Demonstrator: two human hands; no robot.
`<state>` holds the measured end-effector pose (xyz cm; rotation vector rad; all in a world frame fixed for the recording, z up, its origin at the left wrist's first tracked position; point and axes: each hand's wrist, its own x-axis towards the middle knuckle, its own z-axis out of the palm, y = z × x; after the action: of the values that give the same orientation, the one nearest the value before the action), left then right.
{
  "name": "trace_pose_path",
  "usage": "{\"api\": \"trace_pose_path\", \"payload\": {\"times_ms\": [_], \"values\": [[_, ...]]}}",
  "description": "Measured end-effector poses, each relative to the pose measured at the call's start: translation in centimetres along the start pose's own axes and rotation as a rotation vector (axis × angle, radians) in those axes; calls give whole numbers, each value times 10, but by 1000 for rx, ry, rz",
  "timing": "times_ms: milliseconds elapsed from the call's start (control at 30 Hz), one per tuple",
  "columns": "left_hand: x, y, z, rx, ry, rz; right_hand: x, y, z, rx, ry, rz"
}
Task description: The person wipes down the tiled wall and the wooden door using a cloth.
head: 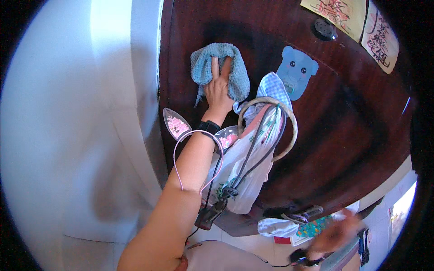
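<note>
My left hand (pixel 217 88), with a black band on its wrist, holds a blue-green textured cloth (pixel 239 76) flat against a dark reddish-brown wooden door or panel (pixel 339 135). Its fingers are pushed into the cloth's folds. A pink headband (pixel 174 154) with clear, confetti-filled ears overlaps the forearm. Right of the forearm hang a whitish plastic bag (pixel 249 162), a ring-shaped handle (pixel 295 130) and blue checked fabric (pixel 273 88). My right hand (pixel 339 230) is blurred at the lower right, near a white cloth item (pixel 278 227); its grip cannot be made out.
A blue bear-shaped hook plate (pixel 298 71) is fixed to the panel beside the hanging things. Above it are a round black fitting (pixel 324 29) and yellowish papers (pixel 342 17) bearing writing. A pale wall (pixel 81 118) stands close on the left. A green patterned item (pixel 313 227) lies low at the right.
</note>
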<state>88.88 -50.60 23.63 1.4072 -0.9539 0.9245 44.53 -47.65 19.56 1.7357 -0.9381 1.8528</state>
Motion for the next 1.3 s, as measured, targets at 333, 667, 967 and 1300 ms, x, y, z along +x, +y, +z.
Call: {"api": "trace_pose_path", "payload": {"times_ms": [333,667,967,1300], "values": [[-3,-8,-17,-41,-133,58,-62,-190,123,726,-792,-701],[-77,-54,-55,205,-504,32,61,-166,99,539,-141,-993],[-164,-103,-79,163,-730,-121,70,-97,122,125,-503,-1149],[-158,-113,-88,172,-626,-221,44,-99,119,13,-664,-1183]]}}
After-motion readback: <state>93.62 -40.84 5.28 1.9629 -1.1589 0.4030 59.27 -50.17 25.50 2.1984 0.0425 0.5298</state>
